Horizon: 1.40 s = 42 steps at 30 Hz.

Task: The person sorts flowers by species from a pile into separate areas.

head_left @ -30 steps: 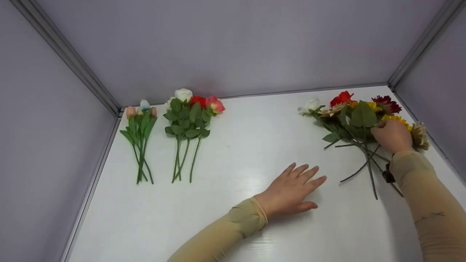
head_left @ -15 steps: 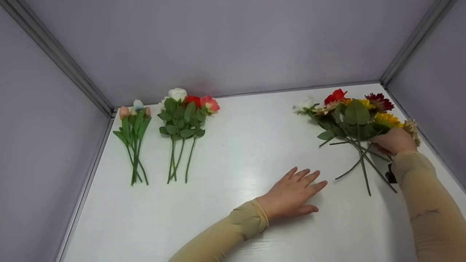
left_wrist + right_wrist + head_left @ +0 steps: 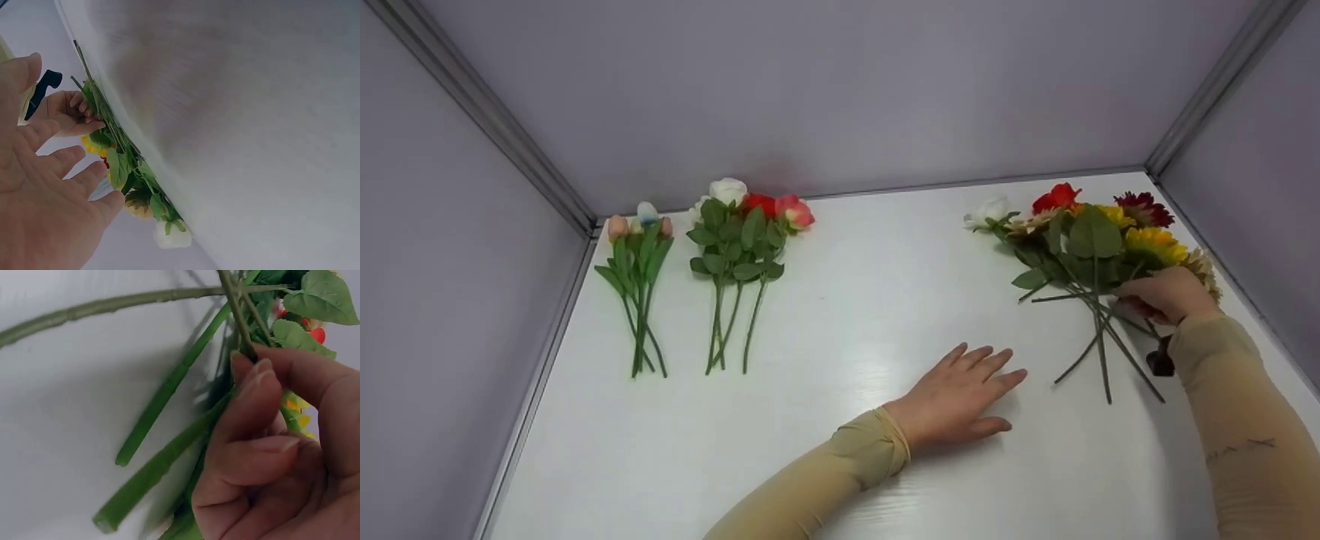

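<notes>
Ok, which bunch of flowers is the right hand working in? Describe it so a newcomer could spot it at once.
On the white tabletop, look to the far right corner by the grey wall. There lies the loose mixed pile of artificial flowers, stems fanned out toward the person, with the right hand pinching stems in it. Unlike the two tidy small bunches at the left, it holds yellow sunflower heads and a dark red bloom.

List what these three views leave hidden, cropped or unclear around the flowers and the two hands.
- Right wrist view: which stem the right hand pinches; heads cropped.
- Head view: stems under the right hand in the mixed bunch.
- Left wrist view: left hand cropped, blurred table fills it.
- Head view: tulip buds too small to count.
</notes>
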Motion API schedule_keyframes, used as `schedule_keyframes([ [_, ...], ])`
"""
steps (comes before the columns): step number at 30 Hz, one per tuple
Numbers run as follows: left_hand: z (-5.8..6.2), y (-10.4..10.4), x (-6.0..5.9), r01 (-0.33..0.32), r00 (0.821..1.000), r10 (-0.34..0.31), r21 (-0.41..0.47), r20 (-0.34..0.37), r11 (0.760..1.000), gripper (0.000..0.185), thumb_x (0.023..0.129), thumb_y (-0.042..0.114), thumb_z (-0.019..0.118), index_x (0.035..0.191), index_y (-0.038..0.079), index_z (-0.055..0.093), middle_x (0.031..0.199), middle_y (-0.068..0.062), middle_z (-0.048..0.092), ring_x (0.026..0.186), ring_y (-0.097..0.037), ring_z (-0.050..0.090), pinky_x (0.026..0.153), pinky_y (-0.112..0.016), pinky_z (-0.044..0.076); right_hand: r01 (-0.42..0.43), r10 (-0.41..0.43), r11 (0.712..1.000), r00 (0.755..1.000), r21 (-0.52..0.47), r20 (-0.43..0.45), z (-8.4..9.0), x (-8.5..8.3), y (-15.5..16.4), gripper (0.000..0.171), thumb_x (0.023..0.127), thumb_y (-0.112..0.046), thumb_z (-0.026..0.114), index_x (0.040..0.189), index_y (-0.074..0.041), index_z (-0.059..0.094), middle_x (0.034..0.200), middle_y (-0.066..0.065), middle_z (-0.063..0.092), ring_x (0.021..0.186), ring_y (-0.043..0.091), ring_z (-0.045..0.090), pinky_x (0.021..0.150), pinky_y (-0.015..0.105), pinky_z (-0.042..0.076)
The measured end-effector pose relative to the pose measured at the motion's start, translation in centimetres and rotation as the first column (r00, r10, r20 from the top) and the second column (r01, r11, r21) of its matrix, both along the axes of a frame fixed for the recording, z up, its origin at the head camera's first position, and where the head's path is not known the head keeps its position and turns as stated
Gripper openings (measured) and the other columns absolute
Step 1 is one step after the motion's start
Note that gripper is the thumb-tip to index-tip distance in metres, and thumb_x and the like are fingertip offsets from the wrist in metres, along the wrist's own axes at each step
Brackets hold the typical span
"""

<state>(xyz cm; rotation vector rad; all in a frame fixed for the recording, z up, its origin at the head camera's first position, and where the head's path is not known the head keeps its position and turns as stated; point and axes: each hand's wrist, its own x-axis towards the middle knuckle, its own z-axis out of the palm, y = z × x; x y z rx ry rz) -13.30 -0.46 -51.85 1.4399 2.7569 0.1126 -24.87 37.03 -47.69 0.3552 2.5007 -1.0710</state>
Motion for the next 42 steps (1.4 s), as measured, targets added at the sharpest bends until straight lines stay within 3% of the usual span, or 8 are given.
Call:
schedule_keyframes([
  [9, 0.5, -0.7, -0.5, -0.052, 0.998, 0.05, 0.071, 0.037, 0.996, 0.068, 0.104, 0.058, 0.047, 0.162, 0.025, 0.033, 0.167, -0.001, 0.028, 0.152, -0.021, 0.027, 0.124, -0.041, 0.019, 0.086, -0.076, 0.996, 0.973, 0.037, -0.218, 2.0, -0.2, -0.8, 0.043, 0.094, -0.037, 0.07, 0.057, -0.015, 0.064, 0.053, -0.003, 0.053, 0.051, 0.015, 0.045, 0.051, 0.034, 0.043],
  [12, 0.7, -1.2, -0.9, -0.115, 0.988, 0.099, 0.14, 0.115, 0.983, 0.065, 0.105, 0.055, 0.048, 0.16, 0.023, 0.037, 0.164, -0.002, 0.033, 0.15, -0.02, 0.031, 0.123, -0.038, 0.022, 0.063, -0.044, 0.996, 0.955, 0.058, -0.292, 2.6, -0.1, -2.3, 0.051, 0.096, -0.044, 0.068, 0.056, -0.013, 0.057, 0.052, -0.002, 0.048, 0.049, 0.016, 0.04, 0.049, 0.035, 0.039],
  [15, 1.1, -2.1, -1.4, -0.225, 0.954, 0.166, 0.234, 0.249, 0.946, 0.06, 0.106, 0.05, 0.051, 0.157, 0.019, 0.042, 0.161, -0.001, 0.039, 0.147, -0.017, 0.036, 0.121, -0.033, 0.027, 0.017, 0.005, 0.998, 0.936, 0.058, -0.352, 2.8, -0.3, -5.1, 0.053, 0.096, -0.053, 0.067, 0.07, -0.007, 0.066, 0.062, 0.003, 0.057, 0.056, 0.018, 0.046, 0.051, 0.034, 0.042],
  [18, 1.5, -3.1, -1.9, -0.398, 0.863, 0.226, 0.333, 0.451, 0.855, 0.055, 0.106, 0.044, 0.055, 0.153, 0.017, 0.049, 0.155, 0.0, 0.047, 0.143, -0.015, 0.043, 0.116, -0.03, 0.035, -0.039, 0.028, 0.999, 0.922, -0.02, -0.387, 3.0, -0.4, -9.0, 0.056, 0.095, -0.056, 0.067, 0.097, -0.001, 0.074, 0.083, 0.011, 0.07, 0.071, 0.024, 0.058, 0.059, 0.034, 0.05],
  [22, 1.8, -4.7, -2.6, -0.625, 0.682, 0.218, 0.401, 0.698, 0.669, 0.049, 0.105, 0.038, 0.059, 0.148, 0.015, 0.055, 0.146, 0.0, 0.056, 0.129, -0.015, 0.057, 0.104, -0.03, 0.047, -0.138, 0.067, 0.979, 0.91, -0.148, -0.41, 3.1, -0.6, -15.1, 0.051, 0.095, -0.053, 0.068, 0.108, -0.004, 0.074, 0.098, 0.015, 0.072, 0.087, 0.03, 0.068, 0.074, 0.035, 0.059],
  [25, 1.6, -6.1, -3.2, -0.705, 0.606, 0.181, 0.418, 0.775, 0.573, 0.048, 0.104, 0.034, 0.062, 0.145, 0.01, 0.057, 0.139, -0.003, 0.062, 0.12, -0.018, 0.063, 0.096, -0.031, 0.052, -0.232, 0.113, 0.945, 0.893, -0.23, -0.436, 2.9, -0.6, -19.3, 0.042, 0.098, -0.045, 0.069, 0.108, -0.005, 0.074, 0.099, 0.015, 0.073, 0.088, 0.03, 0.072, 0.078, 0.035, 0.061],
  [35, 0.7, -10.3, -3.6, -0.838, 0.477, 0.061, 0.433, 0.877, 0.333, 0.024, 0.099, 0.01, 0.069, 0.119, -0.003, 0.07, 0.101, -0.007, 0.072, 0.09, -0.02, 0.071, 0.08, -0.037, 0.061, -0.36, 0.145, 0.809, 0.889, -0.465, -0.435, 2.2, -0.2, -27.8, 0.027, 0.099, -0.025, 0.072, 0.102, 0.001, 0.071, 0.091, 0.019, 0.072, 0.079, 0.029, 0.073, 0.075, 0.038, 0.062],
  [42, 0.5, -11.3, -3.1, -0.863, 0.446, -0.001, 0.431, 0.895, 0.265, 0.026, 0.095, 0.008, 0.071, 0.116, -0.006, 0.068, 0.098, -0.009, 0.07, 0.089, -0.022, 0.073, 0.08, -0.039, 0.061, -0.364, 0.143, 0.786, 0.893, -0.499, -0.427, 2.0, -0.2, -30.2, 0.027, 0.097, -0.027, 0.074, 0.1, 0.0, 0.072, 0.09, 0.019, 0.072, 0.077, 0.03, 0.073, 0.075, 0.039, 0.062],
])
